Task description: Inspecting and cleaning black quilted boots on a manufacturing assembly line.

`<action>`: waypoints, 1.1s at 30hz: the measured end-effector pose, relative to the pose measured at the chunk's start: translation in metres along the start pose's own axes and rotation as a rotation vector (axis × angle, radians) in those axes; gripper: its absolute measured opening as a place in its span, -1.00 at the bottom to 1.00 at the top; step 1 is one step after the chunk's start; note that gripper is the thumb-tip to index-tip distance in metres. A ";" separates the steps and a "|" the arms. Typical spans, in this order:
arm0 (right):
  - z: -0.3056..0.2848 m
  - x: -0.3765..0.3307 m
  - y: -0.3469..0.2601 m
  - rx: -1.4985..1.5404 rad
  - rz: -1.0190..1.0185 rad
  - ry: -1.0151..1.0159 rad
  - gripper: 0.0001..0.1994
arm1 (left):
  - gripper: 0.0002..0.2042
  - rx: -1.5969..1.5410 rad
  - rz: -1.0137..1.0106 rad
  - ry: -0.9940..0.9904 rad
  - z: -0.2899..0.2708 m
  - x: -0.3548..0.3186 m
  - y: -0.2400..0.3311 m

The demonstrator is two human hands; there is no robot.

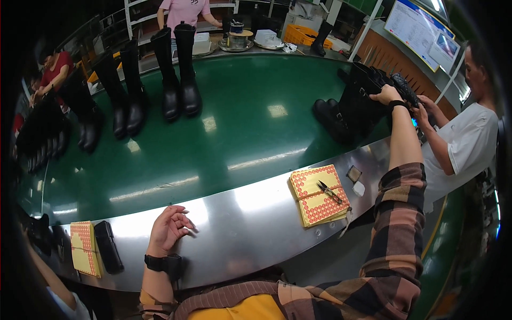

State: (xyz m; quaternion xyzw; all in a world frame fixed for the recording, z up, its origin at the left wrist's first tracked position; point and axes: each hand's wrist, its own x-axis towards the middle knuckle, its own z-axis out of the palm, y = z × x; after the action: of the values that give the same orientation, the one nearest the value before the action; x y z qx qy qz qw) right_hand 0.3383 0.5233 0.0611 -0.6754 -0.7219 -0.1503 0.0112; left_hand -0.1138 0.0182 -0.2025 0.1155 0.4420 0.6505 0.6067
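Note:
My right arm stretches out to the right, and my right hand (385,95) grips the upper shaft of a tall black boot (356,101) near its buckle. Other black boots stand close against it, so their shafts overlap and my fingertips are partly hidden. My left hand (170,225) rests above the metal table edge (229,234), palm turned up. Its fingers are loosely curled and apart, with nothing in them. Between my arms lies a stack of yellow cards with red round stickers (319,184), banded together, with small thread snips (329,193) on top.
Several black boots (181,80) stand upright along the left of the green conveyor belt (234,128). A phone (108,247) lies beside another banded card stack (84,248). A co-worker in white (464,138) handles a boot at right; one in pink stands across the belt.

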 end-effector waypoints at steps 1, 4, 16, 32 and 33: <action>-0.001 -0.005 -0.008 0.024 -0.014 0.030 -0.39 | -0.75 -0.015 0.007 -0.010 -0.001 0.000 0.000; -0.002 -0.030 -0.040 0.025 -0.103 0.208 -0.59 | -0.76 0.034 0.023 -0.009 -0.002 -0.001 -0.001; -0.154 -0.174 -0.097 0.472 -0.619 0.307 -0.58 | -0.62 0.237 -0.039 -0.138 0.033 -0.019 -0.023; -0.175 -0.385 -0.176 0.762 -0.958 0.115 -0.77 | -0.53 -0.237 0.332 -0.348 0.053 -0.081 -0.043; -0.175 -0.386 -0.175 0.759 -0.923 0.084 -0.79 | -0.49 -0.309 0.256 -0.441 0.049 -0.083 -0.043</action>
State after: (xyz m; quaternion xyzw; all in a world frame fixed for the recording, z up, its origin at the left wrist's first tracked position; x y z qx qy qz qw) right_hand 0.1681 0.1005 0.1084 -0.2343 -0.9429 0.1022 0.2137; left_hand -0.0307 -0.0400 -0.1730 0.2151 0.1771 0.7404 0.6116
